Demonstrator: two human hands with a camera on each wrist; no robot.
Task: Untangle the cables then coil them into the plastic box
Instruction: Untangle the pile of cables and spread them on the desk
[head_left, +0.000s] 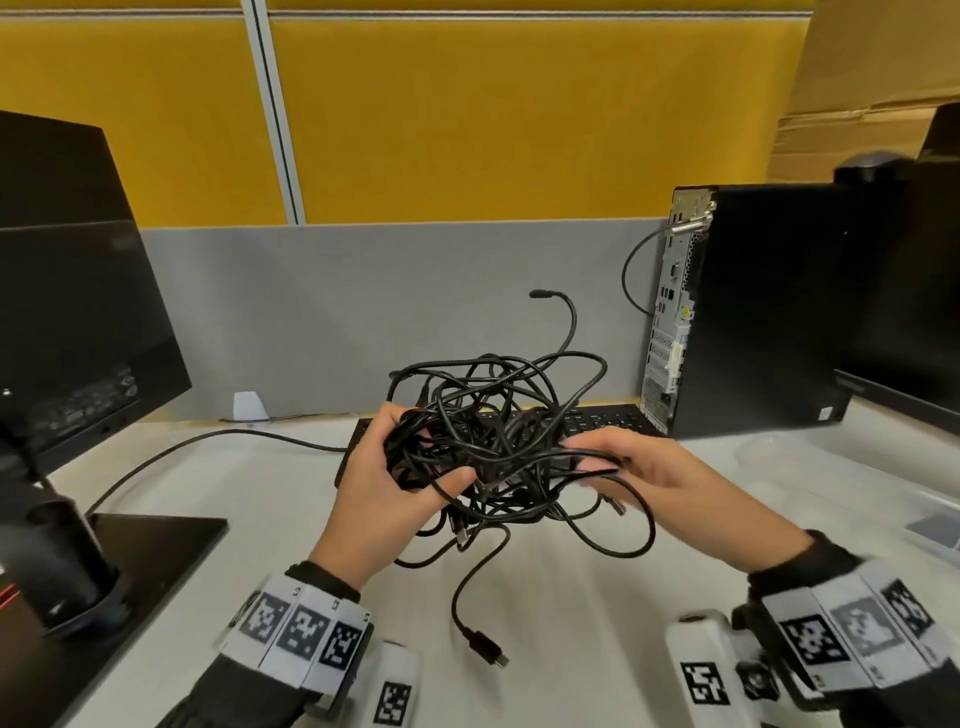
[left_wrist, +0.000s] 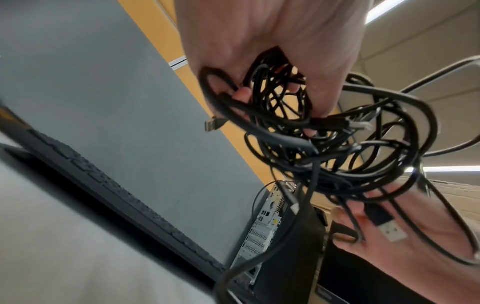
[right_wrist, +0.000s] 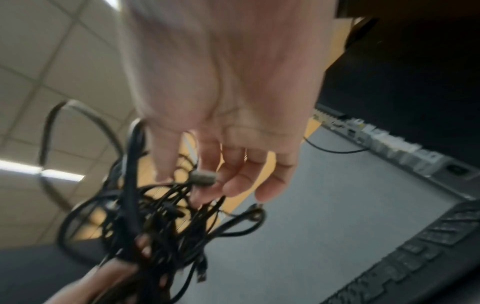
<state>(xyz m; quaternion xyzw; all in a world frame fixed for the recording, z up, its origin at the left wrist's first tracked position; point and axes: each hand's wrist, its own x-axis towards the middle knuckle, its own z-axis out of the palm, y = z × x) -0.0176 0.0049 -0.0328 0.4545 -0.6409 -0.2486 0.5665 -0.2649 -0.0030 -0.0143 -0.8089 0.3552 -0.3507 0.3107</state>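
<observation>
A tangle of black cables (head_left: 498, 431) hangs above the white desk (head_left: 270, 493), held between both hands. My left hand (head_left: 410, 483) grips a thick bunch of strands on the tangle's left side, fingers curled round it (left_wrist: 259, 51). My right hand (head_left: 597, 460) pinches a few strands between thumb and fingers on the right; in the right wrist view its fingers (right_wrist: 233, 181) lie loosely bent beside a grey plug (right_wrist: 203, 178). One plug end (head_left: 488, 649) dangles near the desk; another (head_left: 540, 294) sticks up. A clear plastic box (head_left: 914, 499) lies at the right edge, partly out of frame.
A black keyboard (head_left: 602, 420) lies just behind the tangle. A computer tower (head_left: 753, 312) stands at the back right, with a monitor (head_left: 914, 312) beyond it. Left: another monitor (head_left: 78, 286), its stand base (head_left: 145, 551), and a cable (head_left: 208, 441) across the desk.
</observation>
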